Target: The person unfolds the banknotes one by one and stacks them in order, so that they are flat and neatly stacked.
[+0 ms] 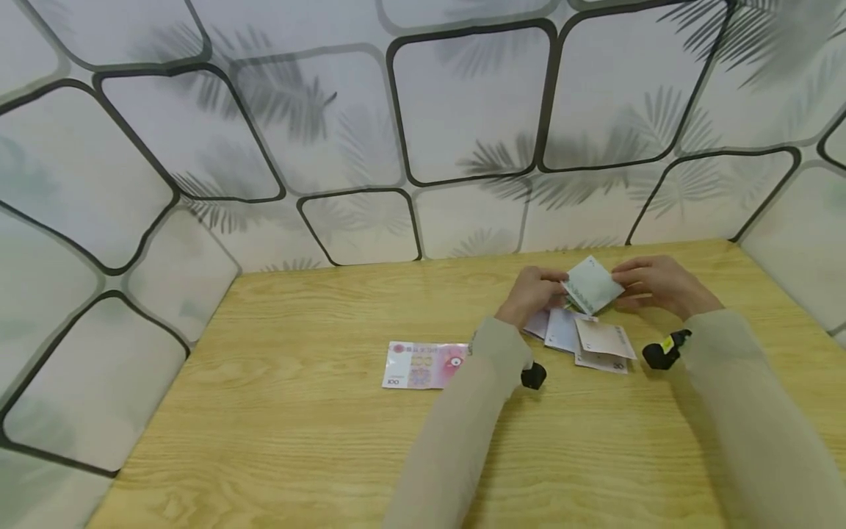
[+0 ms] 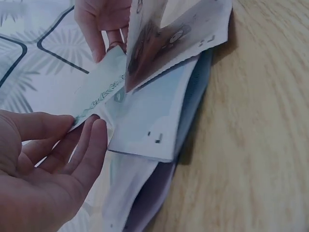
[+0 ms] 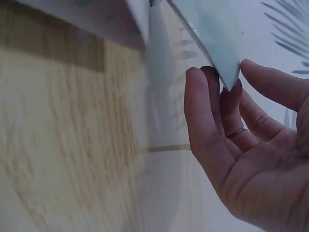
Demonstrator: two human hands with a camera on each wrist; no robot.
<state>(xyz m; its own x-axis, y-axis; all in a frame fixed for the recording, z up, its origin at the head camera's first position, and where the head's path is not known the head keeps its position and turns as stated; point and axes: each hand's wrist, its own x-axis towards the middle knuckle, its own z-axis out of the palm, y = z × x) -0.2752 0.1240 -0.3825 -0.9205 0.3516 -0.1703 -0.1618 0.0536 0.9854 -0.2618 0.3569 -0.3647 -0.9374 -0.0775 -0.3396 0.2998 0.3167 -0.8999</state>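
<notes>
Midway between the two hands, a folded green note [image 1: 593, 285] is held above the table [image 1: 297, 441], left hand [image 1: 532, 294] pinching one corner, right hand [image 1: 661, 283] the opposite one, thumbs against fingertips. Just nearer the body, a brown folded note [image 1: 606, 338] overlaps a pale blue one [image 1: 560, 330], beside a purple one [image 1: 538, 323]. Farther left lies a pink note [image 1: 423, 365], its right end hidden by the left sleeve [image 1: 472, 411]. Patterned wall covering [image 1: 476, 103] rises behind.

A pale wooden table [image 1: 264, 448] carried a pink 100 banknote [image 1: 423, 365], while several folded banknotes [image 1: 604, 336] lay to its right, slightly farther back.
</notes>
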